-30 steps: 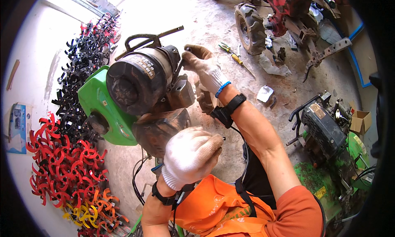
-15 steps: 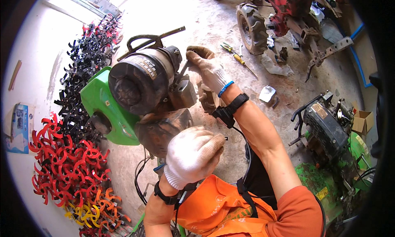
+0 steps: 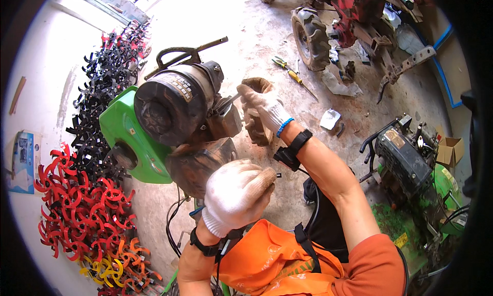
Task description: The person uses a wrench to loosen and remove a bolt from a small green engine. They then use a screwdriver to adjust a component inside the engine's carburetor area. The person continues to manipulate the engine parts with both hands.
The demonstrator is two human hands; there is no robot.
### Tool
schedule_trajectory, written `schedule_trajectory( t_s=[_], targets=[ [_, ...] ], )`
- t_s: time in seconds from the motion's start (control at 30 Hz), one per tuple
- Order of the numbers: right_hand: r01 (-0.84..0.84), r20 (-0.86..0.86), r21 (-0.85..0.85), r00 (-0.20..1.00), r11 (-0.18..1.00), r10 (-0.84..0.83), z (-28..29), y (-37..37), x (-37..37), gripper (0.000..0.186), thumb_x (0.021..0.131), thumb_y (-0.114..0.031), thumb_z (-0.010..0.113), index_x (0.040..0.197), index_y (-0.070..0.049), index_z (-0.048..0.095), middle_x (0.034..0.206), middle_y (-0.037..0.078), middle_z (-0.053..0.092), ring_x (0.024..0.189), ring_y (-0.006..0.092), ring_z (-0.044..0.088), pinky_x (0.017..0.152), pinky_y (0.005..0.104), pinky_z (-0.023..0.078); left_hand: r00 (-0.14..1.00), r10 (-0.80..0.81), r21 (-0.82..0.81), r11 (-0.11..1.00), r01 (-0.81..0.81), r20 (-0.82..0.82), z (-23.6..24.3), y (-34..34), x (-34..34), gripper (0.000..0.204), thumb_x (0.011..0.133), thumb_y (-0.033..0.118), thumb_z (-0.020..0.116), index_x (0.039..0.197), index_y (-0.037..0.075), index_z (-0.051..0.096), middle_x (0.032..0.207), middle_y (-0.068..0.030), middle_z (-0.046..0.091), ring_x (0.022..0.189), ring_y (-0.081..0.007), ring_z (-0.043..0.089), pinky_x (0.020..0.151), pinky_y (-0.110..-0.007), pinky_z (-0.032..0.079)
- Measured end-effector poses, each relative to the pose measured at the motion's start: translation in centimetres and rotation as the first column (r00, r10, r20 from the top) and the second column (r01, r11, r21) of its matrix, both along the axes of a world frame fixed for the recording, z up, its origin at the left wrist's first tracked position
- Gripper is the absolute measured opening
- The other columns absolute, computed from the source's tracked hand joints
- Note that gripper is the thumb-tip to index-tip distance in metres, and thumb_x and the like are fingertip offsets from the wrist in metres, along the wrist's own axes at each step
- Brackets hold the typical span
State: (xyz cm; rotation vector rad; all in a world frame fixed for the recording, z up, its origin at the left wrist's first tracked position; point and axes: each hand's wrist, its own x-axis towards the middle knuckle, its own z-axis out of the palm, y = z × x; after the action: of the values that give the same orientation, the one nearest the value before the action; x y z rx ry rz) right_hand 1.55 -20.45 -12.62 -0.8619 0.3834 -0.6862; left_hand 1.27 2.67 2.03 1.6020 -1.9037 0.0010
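Observation:
In the head view an engine with a black round cover (image 3: pixel 162 108) has a green plastic housing (image 3: pixel 136 160) at its left, a bar frame on top and a rusty-brown part (image 3: pixel 192 165) below. My right hand (image 3: pixel 259 100), in a white glove, is closed on a thin metal tool (image 3: pixel 231 100), perhaps a wrench, angled into the engine's right side. My left hand (image 3: pixel 236 196), also gloved, is closed below the rusty part; a small dark tip shows beside its fingers, and what it holds is hidden.
Red, black, orange and yellow blades (image 3: pixel 82 208) lie heaped along the left wall. A red machine (image 3: pixel 349 13) with a tyre stands at back right, near pliers (image 3: pixel 280 62), a screwdriver (image 3: pixel 298 77) and paper scraps. A green-and-black machine (image 3: pixel 403 162) and cardboard box (image 3: pixel 449 152) are at right.
My right hand and the tool in it have swung down and toward me, away from the upper side of the engine. My left hand stays almost where it was.

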Motion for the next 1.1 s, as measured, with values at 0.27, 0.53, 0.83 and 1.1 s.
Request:
schedule_trajectory(
  t_s=[0.27, 0.53, 0.83, 1.1],
  targets=[
    [-0.034, -0.035, -0.117, 0.999, 0.993, 0.03, -1.1, -1.0, -0.1, 0.064, 0.105, -0.024, 0.099, 0.152, 0.005, 0.066, 0.113, 0.013, 0.084, 0.087, 0.0153, 0.079, 0.075, 0.0323, 0.068, 1.0, -0.001, 0.037, 0.999, 0.002, -0.024, 0.1, 0.2, 0.0, 0.037, 0.079, 0.0, 0.091, 0.116, 0.003, 0.087, 0.104, -0.0128, 0.086, 0.101, -0.0394, 0.087, 0.096, -0.052, 0.071],
    [0.042, 0.084, -0.116, 0.996, 0.992, -0.032, 1.6, -1.5, 3.3, 0.077, 0.104, -0.03, 0.1, 0.164, 0.004, 0.067, 0.137, 0.013, 0.083, 0.114, 0.0184, 0.082, 0.107, 0.036, 0.068, 1.0, -0.012, 0.005, 1.0, 0.012, -0.01, -0.1, 0.1, 0.1, 0.037, 0.082, 0.002, 0.093, 0.118, 0.004, 0.087, 0.104, -0.0128, 0.086, 0.099, -0.0375, 0.086, 0.097, -0.051, 0.071],
    [0.016, 0.205, 0.029, 0.979, 0.999, -0.022, 2.7, -1.7, 4.2, 0.041, 0.118, -0.016, 0.084, 0.156, -0.001, 0.074, 0.132, 0.011, 0.085, 0.112, 0.0199, 0.085, 0.103, 0.0361, 0.073, 1.0, 0.003, 0.025, 1.0, -0.003, 0.01, -0.1, 0.3, 0.1, 0.038, 0.08, 0.0, 0.092, 0.117, 0.004, 0.087, 0.107, -0.0126, 0.087, 0.102, -0.0386, 0.087, 0.097, -0.051, 0.071],
    [0.067, 0.023, 0.163, 0.997, 0.984, -0.072, 0.2, -1.1, 2.6, 0.034, 0.117, -0.016, 0.086, 0.147, -0.004, 0.078, 0.125, 0.009, 0.085, 0.099, 0.0166, 0.084, 0.088, 0.0328, 0.074, 1.0, 0.018, 0.022, 1.0, -0.018, 0.014, 0.0, 0.1, 0.0, 0.038, 0.079, 0.0, 0.092, 0.116, 0.004, 0.088, 0.106, -0.0121, 0.087, 0.103, -0.0386, 0.088, 0.097, -0.051, 0.071]
  ],
)
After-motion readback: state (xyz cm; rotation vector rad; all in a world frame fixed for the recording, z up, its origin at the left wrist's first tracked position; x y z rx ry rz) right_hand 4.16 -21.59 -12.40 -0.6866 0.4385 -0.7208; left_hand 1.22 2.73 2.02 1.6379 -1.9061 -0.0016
